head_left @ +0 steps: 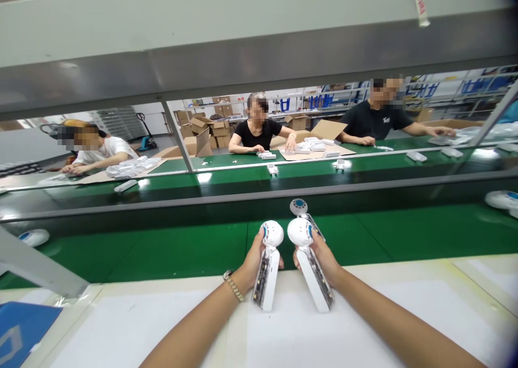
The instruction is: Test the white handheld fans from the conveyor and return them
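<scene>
Okay, both hands occupied: left hand (254, 257) wrapped round a white plastic device with a rounded head and long rectangular body (272, 273), right hand (326, 259) round a matching white plastic device with the same rounded head and long body (312, 273). Each grip is closed just below the head, palm on the outer side, fingertips showing past the inner edge. Bodies slant down toward the wearer, lower ends sticking out free of the fingers; can't tell if those ends touch the counter. Heads near each other, not touching; bodies splay apart lower down. Exposed electronics run along the outer sides, left one facing left, right one facing right.

Edges: pale cream counter with white sheets (238, 341) ends just under the hands; flat green belt (162, 249) starts beyond it. Third white device with round blue-buttoned head (298, 206) lies on the belt, just behind the right-hand one, tight there. Long grey metal rail (202, 199) bounds the belt's far side. Open green stretches left and right of the hands. Slanted white metal post (44, 265) and flat blue box (26, 330) limit the far left. Wide grey overhead beam (243, 39) crosses above.
</scene>
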Tool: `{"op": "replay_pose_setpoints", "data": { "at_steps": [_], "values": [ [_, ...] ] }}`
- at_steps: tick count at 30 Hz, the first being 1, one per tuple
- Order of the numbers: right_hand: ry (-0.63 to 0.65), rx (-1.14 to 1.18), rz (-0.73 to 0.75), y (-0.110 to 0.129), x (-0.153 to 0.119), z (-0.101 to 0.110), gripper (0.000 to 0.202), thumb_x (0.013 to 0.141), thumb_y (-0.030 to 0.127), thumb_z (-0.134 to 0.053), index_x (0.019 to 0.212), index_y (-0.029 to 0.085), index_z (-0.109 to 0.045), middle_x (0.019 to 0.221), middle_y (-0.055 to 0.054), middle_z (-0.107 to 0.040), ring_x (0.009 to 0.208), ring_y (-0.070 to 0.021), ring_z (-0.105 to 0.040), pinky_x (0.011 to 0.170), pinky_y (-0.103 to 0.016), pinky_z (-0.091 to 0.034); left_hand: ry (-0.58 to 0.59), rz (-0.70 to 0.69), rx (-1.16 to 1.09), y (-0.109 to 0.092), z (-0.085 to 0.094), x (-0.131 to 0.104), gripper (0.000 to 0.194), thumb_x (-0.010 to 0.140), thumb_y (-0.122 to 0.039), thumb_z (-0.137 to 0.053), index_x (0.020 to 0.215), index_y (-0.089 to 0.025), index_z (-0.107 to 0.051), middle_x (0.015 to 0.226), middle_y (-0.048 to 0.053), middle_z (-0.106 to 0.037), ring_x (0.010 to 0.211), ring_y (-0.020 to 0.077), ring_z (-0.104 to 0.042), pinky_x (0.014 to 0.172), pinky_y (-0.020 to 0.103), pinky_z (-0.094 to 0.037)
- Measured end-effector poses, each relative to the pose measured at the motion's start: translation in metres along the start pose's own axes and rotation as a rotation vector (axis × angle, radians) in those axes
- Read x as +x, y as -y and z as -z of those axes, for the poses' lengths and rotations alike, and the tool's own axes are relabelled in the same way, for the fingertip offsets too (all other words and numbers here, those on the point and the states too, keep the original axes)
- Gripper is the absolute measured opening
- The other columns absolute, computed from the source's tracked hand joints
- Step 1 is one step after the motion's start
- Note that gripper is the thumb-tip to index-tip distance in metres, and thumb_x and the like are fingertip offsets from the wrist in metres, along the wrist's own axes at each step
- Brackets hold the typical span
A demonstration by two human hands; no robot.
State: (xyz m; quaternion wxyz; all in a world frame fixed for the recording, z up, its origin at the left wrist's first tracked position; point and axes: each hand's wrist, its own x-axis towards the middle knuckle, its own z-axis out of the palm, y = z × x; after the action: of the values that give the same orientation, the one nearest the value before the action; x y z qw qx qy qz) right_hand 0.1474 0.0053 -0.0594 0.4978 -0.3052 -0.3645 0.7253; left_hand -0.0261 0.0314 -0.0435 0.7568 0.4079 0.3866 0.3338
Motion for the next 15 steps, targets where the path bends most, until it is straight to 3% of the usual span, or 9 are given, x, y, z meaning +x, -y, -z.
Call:
{"op": "replay_pose_setpoints", "data": {
  "at_steps": [4,7,10,13,15],
  "values": [
    [-0.056,-0.031,0.091,0.004,-0.001,0.003,0.058,0.077,0.067,-0.035,0.063,0.016,-0.06,0.048,-0.005,-0.062,0.041,-0.0138,-0.052,0.041,-0.022,-0.038,-0.125,-0.002,-0.058,-0.001,0.001,0.002,0.063,0.071,-0.071,-0.04,0.07,-0.011,-0.058,0.051,0.006,-0.061,0.046,0.014,-0.056,0.047,0.023,-0.043],
    [-0.125,-0.059,0.122,0.006,-0.001,0.01,0.061,0.077,0.067,-0.033,0.06,0.016,-0.061,0.043,-0.004,-0.058,0.037,-0.013,-0.049,0.038,-0.023,-0.036,-0.234,-0.096,-0.088,0.0,0.006,0.007,0.046,0.068,-0.057,-0.06,0.079,-0.012,-0.058,0.067,0.005,-0.064,0.055,0.014,-0.059,0.052,0.024,-0.046],
    [-0.218,-0.054,0.137,0.008,0.001,0.016,0.061,0.076,0.067,-0.035,0.058,0.016,-0.062,0.043,-0.004,-0.058,0.036,-0.0133,-0.049,0.038,-0.024,-0.038,-0.39,-0.292,0.092,0.005,0.014,0.013,0.036,0.062,-0.038,-0.071,0.084,-0.014,-0.056,0.075,0.005,-0.064,0.068,0.017,-0.062,0.063,0.028,-0.049],
    [-0.384,-0.042,0.203,0.011,0.005,0.021,0.056,0.075,0.066,-0.04,0.062,0.016,-0.063,0.048,-0.004,-0.061,0.042,-0.0151,-0.054,0.044,-0.026,-0.044,-0.53,-0.387,0.284,0.008,0.022,0.018,0.033,0.064,-0.034,-0.07,0.085,-0.013,-0.056,0.08,0.007,-0.063,0.079,0.0216,-0.061,0.074,0.034,-0.047],
    [-0.506,-0.111,0.25,0.012,0.008,0.025,0.057,0.074,0.067,-0.039,0.063,0.015,-0.062,0.048,-0.005,-0.061,0.042,-0.0162,-0.055,0.045,-0.027,-0.045,-0.588,-0.445,0.394,0.009,0.026,0.019,0.036,0.067,-0.032,-0.068,0.095,-0.013,-0.055,0.093,0.01,-0.062,0.092,0.0248,-0.059,0.085,0.039,-0.044]
  ]
}}
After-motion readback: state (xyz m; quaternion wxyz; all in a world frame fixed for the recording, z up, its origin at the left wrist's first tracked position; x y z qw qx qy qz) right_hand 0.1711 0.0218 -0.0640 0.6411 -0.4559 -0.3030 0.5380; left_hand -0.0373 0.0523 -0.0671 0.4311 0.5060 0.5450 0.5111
